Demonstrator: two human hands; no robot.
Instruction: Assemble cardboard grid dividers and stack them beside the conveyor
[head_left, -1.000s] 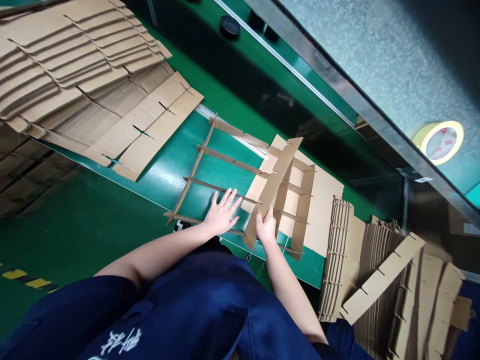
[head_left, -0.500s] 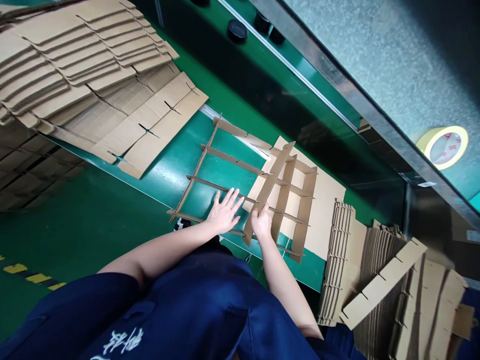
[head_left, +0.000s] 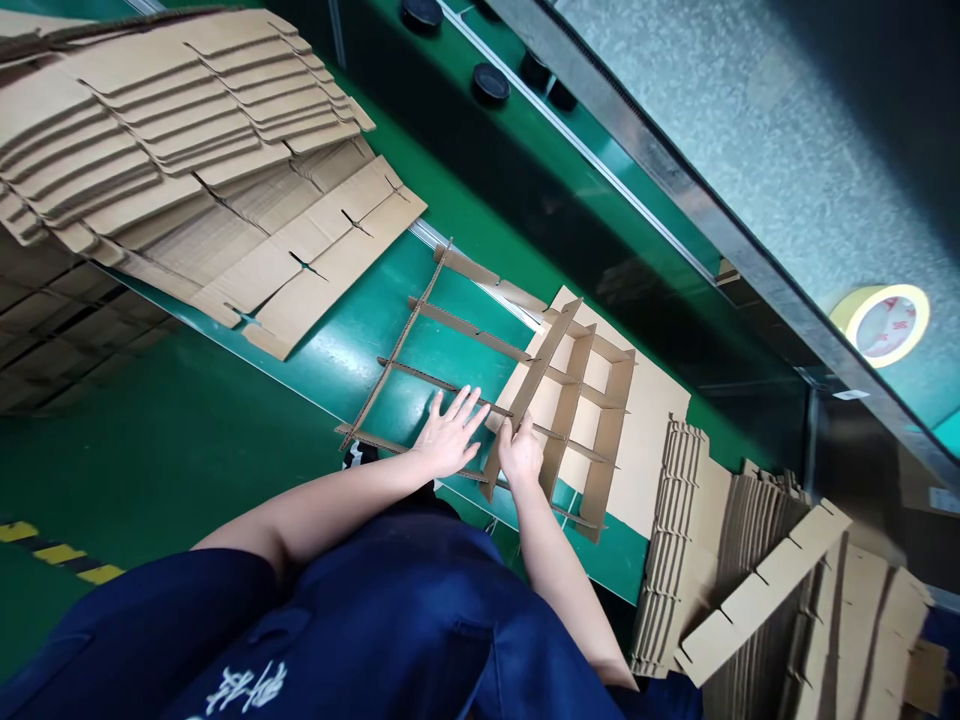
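A cardboard divider grid (head_left: 609, 447) of interlocked slotted strips lies on the green table, partly over a flat cardboard sheet (head_left: 651, 455). My right hand (head_left: 521, 453) is closed on the near part of a crosswise cardboard strip (head_left: 541, 362), thumb and fingers at its edge. That strip sits across the long strips, left of two other cross strips. Spread flat, my left hand (head_left: 450, 437) rests by a long strip (head_left: 422, 376) in the wider left part of the grid, holding nothing. Whether every slot is fully engaged cannot be made out.
Slotted cardboard sheets (head_left: 217, 110) are piled at the left. At the right stand bundles of cardboard strips (head_left: 667, 545), with one loose slotted strip (head_left: 765, 590) lying across them. A tape roll (head_left: 889, 325) sits on the raised metal shelf (head_left: 720, 130) beyond the table.
The crosswise strip under my right hand has come down lower onto the long strips and turned more upright. My left hand stays spread in nearly the same place. The view has shifted slightly.
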